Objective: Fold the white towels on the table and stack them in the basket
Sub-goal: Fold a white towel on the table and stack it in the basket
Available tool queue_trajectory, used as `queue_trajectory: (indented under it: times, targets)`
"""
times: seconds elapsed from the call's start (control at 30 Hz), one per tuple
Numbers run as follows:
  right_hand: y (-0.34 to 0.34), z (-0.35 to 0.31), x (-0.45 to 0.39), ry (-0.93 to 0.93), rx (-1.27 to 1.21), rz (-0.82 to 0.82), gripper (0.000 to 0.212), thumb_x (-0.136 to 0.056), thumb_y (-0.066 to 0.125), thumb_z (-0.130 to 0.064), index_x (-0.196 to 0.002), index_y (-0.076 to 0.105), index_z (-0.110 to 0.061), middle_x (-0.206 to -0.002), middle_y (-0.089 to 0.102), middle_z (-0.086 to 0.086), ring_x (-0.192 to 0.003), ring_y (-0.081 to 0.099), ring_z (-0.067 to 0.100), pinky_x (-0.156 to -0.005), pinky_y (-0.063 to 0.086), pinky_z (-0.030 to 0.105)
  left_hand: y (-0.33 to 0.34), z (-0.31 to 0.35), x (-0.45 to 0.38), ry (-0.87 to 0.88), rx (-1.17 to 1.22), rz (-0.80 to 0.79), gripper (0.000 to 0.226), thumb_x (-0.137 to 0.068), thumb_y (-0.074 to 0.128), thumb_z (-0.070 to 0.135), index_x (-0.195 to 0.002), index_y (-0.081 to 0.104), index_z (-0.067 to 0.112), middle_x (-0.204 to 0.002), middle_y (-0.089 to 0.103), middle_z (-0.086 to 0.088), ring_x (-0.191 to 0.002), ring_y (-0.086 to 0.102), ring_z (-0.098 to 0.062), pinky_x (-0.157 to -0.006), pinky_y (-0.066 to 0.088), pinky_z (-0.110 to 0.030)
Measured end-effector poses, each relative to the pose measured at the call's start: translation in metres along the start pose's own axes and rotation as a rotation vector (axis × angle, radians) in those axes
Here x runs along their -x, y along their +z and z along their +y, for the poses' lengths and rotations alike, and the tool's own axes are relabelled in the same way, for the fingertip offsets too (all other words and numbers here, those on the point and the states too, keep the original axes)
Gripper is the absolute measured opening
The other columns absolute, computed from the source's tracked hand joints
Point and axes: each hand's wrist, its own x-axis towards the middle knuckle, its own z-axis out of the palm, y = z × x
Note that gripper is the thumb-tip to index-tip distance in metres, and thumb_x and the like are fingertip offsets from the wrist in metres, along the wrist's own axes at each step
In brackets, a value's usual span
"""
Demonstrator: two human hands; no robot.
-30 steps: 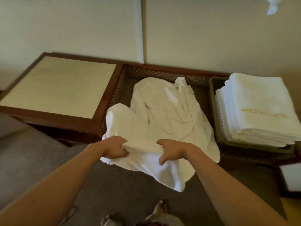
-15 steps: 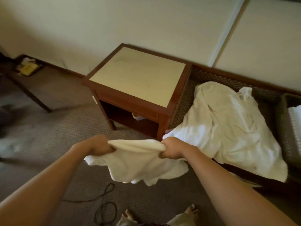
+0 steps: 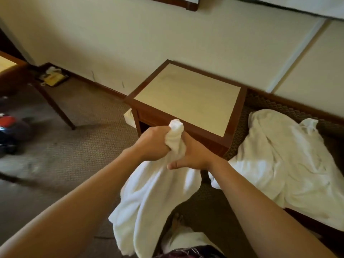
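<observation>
Near the wooden side table (image 3: 188, 97), the left hand (image 3: 154, 144) and right hand (image 3: 195, 155) both clenched a bunched white terry towel (image 3: 154, 198), which hung floorward, probably gathered to find its edge before folding.

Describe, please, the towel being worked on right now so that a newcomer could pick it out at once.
Start at the square wooden side table by the wall. Just in front of its near corner, the left hand and right hand meet, gripping the bunched top of a white towel. It hangs free toward the carpet, whereas the other white towels lie rumpled on the low bench to the right.
</observation>
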Motion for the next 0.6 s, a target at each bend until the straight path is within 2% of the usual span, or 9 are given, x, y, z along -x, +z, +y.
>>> queue_trajectory:
  times: [0.07,0.13,0.2,0.3,0.37,0.43,0.5,0.53,0.6]
  targets:
    - [0.005,-0.010,-0.019,-0.017,0.068,0.040,0.064,-0.075,0.089,-0.033,-0.132,0.059,-0.029,-0.114,0.065,-0.017,-0.105,0.062,0.004,-0.089,0.051,0.029,-0.006,0.006,-0.013,0.054,0.052,-0.077,0.020,-0.083,0.075,0.024,-0.089,0.056,0.028,-0.086,0.064,0.010,-0.080,0.062,-0.009,-0.061,0.045,-0.020]
    - [-0.001,-0.017,-0.037,-0.034,0.070,0.111,0.023,-0.086,0.080,-0.023,-0.107,0.071,-0.024,-0.095,0.067,-0.016,-0.089,0.064,0.003,-0.082,0.048,0.028,-0.021,-0.006,-0.025,0.046,0.170,-0.117,0.024,-0.079,0.082,0.027,-0.090,0.060,0.029,-0.087,0.067,0.009,-0.081,0.064,-0.007,-0.064,0.047,-0.018]
    - [-0.013,-0.021,-0.053,-0.068,-0.027,0.132,0.010,-0.089,0.077,-0.018,-0.094,0.074,-0.027,-0.085,0.071,-0.016,-0.080,0.066,-0.003,-0.075,0.048,0.022,-0.038,-0.028,-0.035,-0.006,0.320,-0.169,0.034,-0.075,0.086,0.029,-0.103,0.067,0.028,-0.096,0.071,0.006,-0.090,0.068,-0.012,-0.075,0.056,-0.026]
    - [-0.037,-0.031,-0.079,-0.124,-0.202,0.176,0.015,-0.087,0.070,-0.005,-0.078,0.074,-0.015,-0.073,0.072,-0.006,-0.068,0.064,0.007,-0.062,0.050,0.026,-0.047,-0.078,-0.038,-0.157,0.403,-0.365,0.039,-0.072,0.089,0.031,-0.106,0.071,0.026,-0.104,0.075,0.004,-0.096,0.071,-0.014,-0.086,0.060,-0.034]
    - [-0.048,-0.036,-0.092,-0.140,-0.349,0.280,0.015,-0.084,0.062,0.002,-0.073,0.069,-0.005,-0.068,0.065,0.001,-0.064,0.057,0.012,-0.057,0.045,0.028,-0.036,-0.119,-0.036,-0.228,0.309,-0.542,0.039,-0.074,0.088,0.041,-0.108,0.072,0.030,-0.106,0.075,0.010,-0.098,0.071,-0.011,-0.089,0.059,-0.032]
    - [-0.059,-0.035,-0.102,-0.084,-0.525,0.417,0.014,-0.085,0.059,0.001,-0.075,0.068,-0.003,-0.072,0.064,0.007,-0.068,0.059,0.016,-0.059,0.046,0.030,-0.017,-0.155,-0.029,-0.270,0.185,-0.600,0.037,-0.083,0.079,0.053,-0.110,0.072,0.029,-0.106,0.073,0.011,-0.098,0.070,-0.010,-0.092,0.057,-0.034]
    - [-0.069,-0.026,-0.106,0.019,-0.541,0.515,0.010,-0.082,0.061,-0.012,-0.076,0.066,-0.007,-0.074,0.064,0.006,-0.070,0.060,0.020,-0.061,0.047,0.034,-0.004,-0.179,-0.034,-0.332,0.103,-0.435,0.030,-0.095,0.065,0.053,-0.103,0.070,0.024,-0.100,0.070,0.006,-0.092,0.067,-0.014,-0.088,0.056,-0.039]
    - [-0.074,-0.021,-0.106,0.103,-0.390,0.501,0.013,-0.080,0.066,-0.021,-0.085,0.067,-0.009,-0.079,0.067,0.004,-0.075,0.064,0.022,-0.064,0.050,0.037,-0.003,-0.184,-0.042,-0.383,0.122,-0.298,0.028,-0.098,0.060,0.049,-0.098,0.068,0.022,-0.096,0.069,0.003,-0.087,0.066,-0.017,-0.083,0.056,-0.042]
    - [-0.082,-0.014,-0.099,0.328,0.078,0.299,0.065,-0.076,0.083,-0.033,-0.132,0.054,-0.016,-0.098,0.068,-0.002,-0.089,0.067,0.022,-0.071,0.054,0.037,-0.014,-0.173,-0.061,-0.413,0.169,-0.054,0.027,-0.100,0.057,0.045,-0.090,0.064,0.020,-0.088,0.067,0.000,-0.080,0.064,-0.019,-0.074,0.056,-0.043]
